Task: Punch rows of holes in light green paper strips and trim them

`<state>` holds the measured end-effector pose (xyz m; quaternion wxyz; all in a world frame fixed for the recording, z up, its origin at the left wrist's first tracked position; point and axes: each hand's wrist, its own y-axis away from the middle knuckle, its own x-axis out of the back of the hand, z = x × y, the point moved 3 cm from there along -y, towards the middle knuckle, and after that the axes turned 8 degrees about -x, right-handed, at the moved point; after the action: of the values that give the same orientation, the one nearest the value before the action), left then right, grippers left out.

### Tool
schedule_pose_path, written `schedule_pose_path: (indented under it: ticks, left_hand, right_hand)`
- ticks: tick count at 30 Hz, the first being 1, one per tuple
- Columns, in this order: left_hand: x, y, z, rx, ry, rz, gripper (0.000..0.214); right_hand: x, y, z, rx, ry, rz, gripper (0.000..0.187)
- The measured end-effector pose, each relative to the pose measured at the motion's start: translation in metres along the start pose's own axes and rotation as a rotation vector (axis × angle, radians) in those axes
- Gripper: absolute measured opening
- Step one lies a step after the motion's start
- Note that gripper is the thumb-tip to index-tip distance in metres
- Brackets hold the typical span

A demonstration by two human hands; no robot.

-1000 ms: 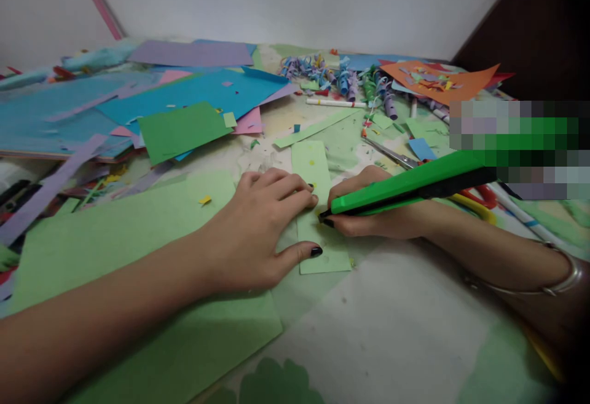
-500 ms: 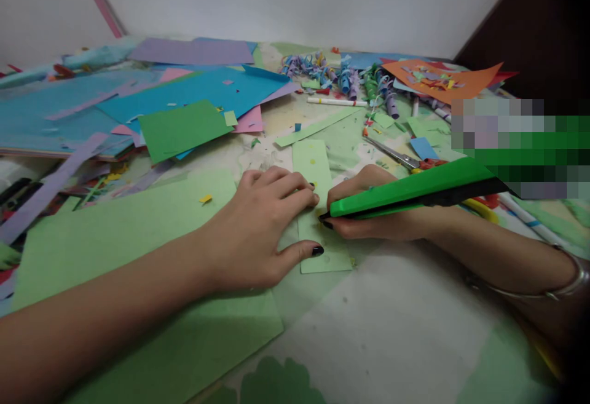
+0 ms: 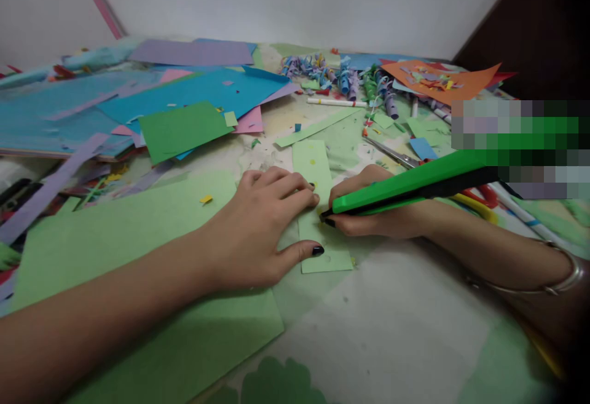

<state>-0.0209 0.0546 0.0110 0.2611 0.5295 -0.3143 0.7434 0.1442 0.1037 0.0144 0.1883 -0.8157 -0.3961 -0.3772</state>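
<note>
My left hand (image 3: 270, 229) lies palm down with its thumb spread. Its fingertips rest on a narrow light green paper strip (image 3: 313, 153) that carries several small round marks, some yellow. Under the same hand and forearm is a large light green sheet (image 3: 138, 232). Closed around a long green-and-black pen-like tool (image 3: 405, 181), my right hand (image 3: 369, 225) leans on the strip's right side. The tool's narrow dark tip touches or nearly touches a yellow spot on the strip. Its far end is blurred out by pixelation, and I cannot tell its exact kind.
Behind the strip lie scissors (image 3: 394, 153), a rolled white paper tube (image 3: 336, 102) and curled paper pieces (image 3: 353, 81). At the back right, an orange sheet (image 3: 474, 87) holds scraps. Blue sheets (image 3: 184, 96) and a green piece (image 3: 179, 133) are stacked at the left.
My right hand and the tool have shifted very slightly to the right and up, the tool's rear end rising a little. My left hand stays in place.
</note>
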Motion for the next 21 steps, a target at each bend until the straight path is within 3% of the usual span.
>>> schedule_pose_path:
  ticks: [21]
  left_hand:
    - [-0.0004, -0.0003, -0.0005, 0.0, 0.001, -0.006, 0.035]
  right_hand:
    - [-0.0006, 0.0001, -0.0003, -0.052, 0.033, 0.016, 0.02]
